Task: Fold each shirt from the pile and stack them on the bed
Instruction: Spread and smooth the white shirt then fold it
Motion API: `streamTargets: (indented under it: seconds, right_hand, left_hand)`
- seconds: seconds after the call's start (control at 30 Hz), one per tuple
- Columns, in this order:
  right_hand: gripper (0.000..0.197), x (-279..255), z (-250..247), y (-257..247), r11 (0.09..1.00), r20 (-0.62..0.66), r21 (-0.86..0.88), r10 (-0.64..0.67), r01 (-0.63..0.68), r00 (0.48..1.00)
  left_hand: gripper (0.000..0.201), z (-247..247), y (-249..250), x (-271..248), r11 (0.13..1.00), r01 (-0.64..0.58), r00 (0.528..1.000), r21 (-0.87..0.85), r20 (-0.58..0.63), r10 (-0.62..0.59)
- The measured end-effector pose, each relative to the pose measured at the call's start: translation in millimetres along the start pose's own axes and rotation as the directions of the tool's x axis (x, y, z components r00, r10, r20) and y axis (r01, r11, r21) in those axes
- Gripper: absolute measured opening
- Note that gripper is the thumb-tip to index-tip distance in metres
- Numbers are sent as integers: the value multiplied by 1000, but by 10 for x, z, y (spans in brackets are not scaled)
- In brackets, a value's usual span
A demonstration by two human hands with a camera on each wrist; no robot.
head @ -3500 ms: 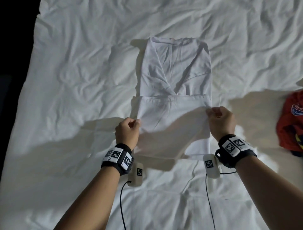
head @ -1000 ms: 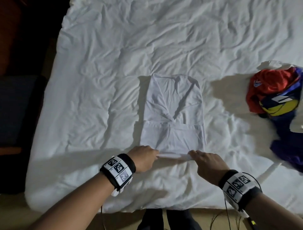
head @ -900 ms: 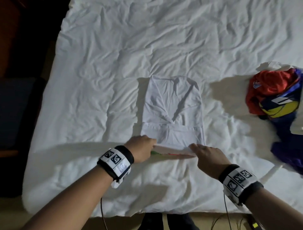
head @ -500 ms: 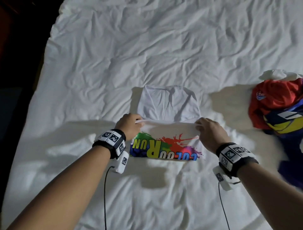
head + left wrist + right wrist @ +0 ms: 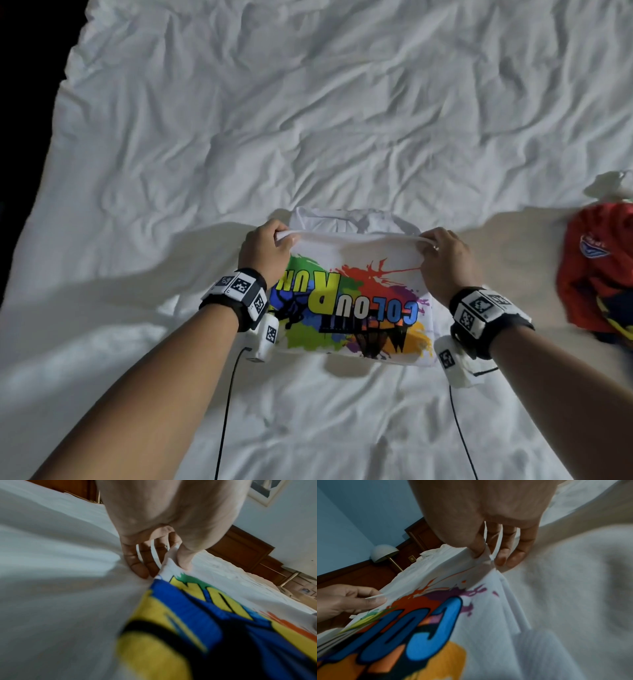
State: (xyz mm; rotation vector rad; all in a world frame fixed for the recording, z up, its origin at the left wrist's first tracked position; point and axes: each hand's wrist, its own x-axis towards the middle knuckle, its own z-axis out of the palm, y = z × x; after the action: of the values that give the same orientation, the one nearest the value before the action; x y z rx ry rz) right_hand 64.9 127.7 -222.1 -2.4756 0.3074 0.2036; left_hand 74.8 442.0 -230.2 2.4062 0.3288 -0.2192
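Both hands [image 5: 265, 251] [image 5: 445, 260] pinch soft printed shirt [image 5: 352, 308].

Head looks down; wrists close, sharing the shirt [image 5: 352, 301].

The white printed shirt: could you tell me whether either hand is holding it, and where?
Both pinch the white shirt at its folded edge: left hand one corner, right hand the other.

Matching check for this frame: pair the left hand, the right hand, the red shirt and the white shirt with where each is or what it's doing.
1. left hand
2. right hand
3. red shirt
4. white shirt

a. bunched at the bed's right edge
b. pinches the fold's right corner
c. printed side up, mid-fold
d. pinches the fold's left corner

Pairs: 1-d, 2-b, 3-a, 4-c
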Motion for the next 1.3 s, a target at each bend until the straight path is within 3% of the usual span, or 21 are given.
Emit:
streamTargets:
  seconds: [0.3, 0.43, 0.57, 0.7, 0.8, 1.03, 1.13, 1.23, 1.3]
  right_hand:
    - [13, 430, 82, -72, 997, -76, 77, -6, 12, 997]
    - [16, 446, 64, -92, 991, -86, 125, 49, -38, 995]
    - [36, 78, -20, -78, 981, -119, 167, 120, -99, 986]
    - [22, -548, -29, 78, 978, -127, 121, 183, -168, 975]
    - [30, -887, 12, 118, 968, -70, 134, 221, -210, 973]
    - [18, -931, 149, 52, 926, -78, 271, 292, -261, 953]
    - [18, -902, 146, 86, 843, -50, 431, 379, -323, 924]
    - [21, -921, 125, 98, 607, 70, 682, 499, -407, 863]
    - [20, -925, 108, 121, 537, 132, 702, 547, -468, 827]
  left_hand:
    - [15, 60, -2, 422, 996, -15, 999, -92, -40, 11]
    - [21, 55, 45, 424, 990, -21, 997, -137, -75, 10]
    - [46, -4, -29, 110, 974, 111, 990, -196, -63, -126]
    - [35, -55, -119, -495, 962, 219, 971, -163, -62, -231]
    - [24, 0, -158, -872, 930, 278, 950, -241, -75, -303]
    - [18, 159, -182, -1095, 906, 253, 929, -338, -175, -325]
    - [19, 144, -188, -1075, 892, 257, 926, -372, -168, -337]
    - [21, 130, -227, -1041, 866, 290, 915, -407, -146, -375]
    - [21, 127, -238, -1034, 865, 303, 916, -400, -126, -380]
